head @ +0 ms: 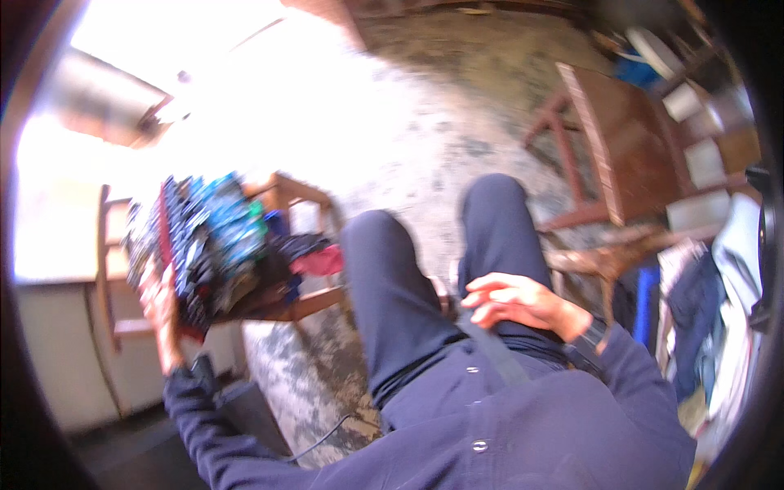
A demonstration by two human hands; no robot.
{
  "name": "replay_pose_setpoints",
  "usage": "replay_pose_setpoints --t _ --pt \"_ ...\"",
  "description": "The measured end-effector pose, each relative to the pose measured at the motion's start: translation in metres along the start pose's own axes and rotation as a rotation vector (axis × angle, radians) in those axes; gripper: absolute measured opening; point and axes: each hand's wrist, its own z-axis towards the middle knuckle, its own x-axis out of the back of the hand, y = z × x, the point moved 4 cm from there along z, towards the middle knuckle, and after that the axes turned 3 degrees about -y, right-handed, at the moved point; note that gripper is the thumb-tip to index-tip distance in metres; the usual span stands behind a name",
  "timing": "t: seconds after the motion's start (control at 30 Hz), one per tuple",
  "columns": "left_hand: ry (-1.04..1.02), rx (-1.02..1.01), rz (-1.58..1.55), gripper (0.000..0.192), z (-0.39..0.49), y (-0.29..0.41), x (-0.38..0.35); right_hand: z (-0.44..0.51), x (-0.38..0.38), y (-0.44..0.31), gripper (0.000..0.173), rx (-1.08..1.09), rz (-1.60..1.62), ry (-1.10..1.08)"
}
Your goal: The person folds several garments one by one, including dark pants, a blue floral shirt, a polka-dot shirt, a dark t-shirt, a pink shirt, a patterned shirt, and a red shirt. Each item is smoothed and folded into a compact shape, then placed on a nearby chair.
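Observation:
A pile of folded clothes (214, 239), patterned in black, white, dark red and bright blue, rests on a wooden chair (318, 300) to my left. My left hand (160, 303) is against the near left side of this pile, its fingers on the cloth. Blur hides whether the fingers grip a garment. My right hand (527, 306) is over my right thigh, palm down, fingers loosely bent and a little apart, with nothing in it. A grey strap (496, 352) runs across my lap just below that hand. A pink and black cloth (315, 260) lies at the pile's right edge.
A brown wooden table or stool (631, 141) stands tilted in view at right. Clothes (698, 312) hang beside a wooden bar (612, 254). A thin cable (321, 438) crosses the stained floor (300, 361). Strong glare washes out the upper left.

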Motion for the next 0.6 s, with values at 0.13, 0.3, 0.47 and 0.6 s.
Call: replay_pose_setpoints --t 0.13,0.3,0.47,0.6 --pt "0.127 0.018 -0.693 0.051 0.002 0.033 0.078 -0.006 0.008 0.005 0.039 0.025 0.045 -0.058" --pt "0.219 -0.439 -1.59 0.063 -0.054 0.137 0.183 0.0 0.006 0.002 0.043 0.05 0.086 -0.102" --pt "0.38 -0.79 -1.581 0.077 -0.085 0.204 0.251 -0.002 0.006 -0.007 0.042 0.112 0.181 -0.168" --pt "0.461 -0.796 -1.48 0.077 -0.079 0.219 0.262 -0.005 0.008 -0.008 0.042 0.123 0.216 -0.2"
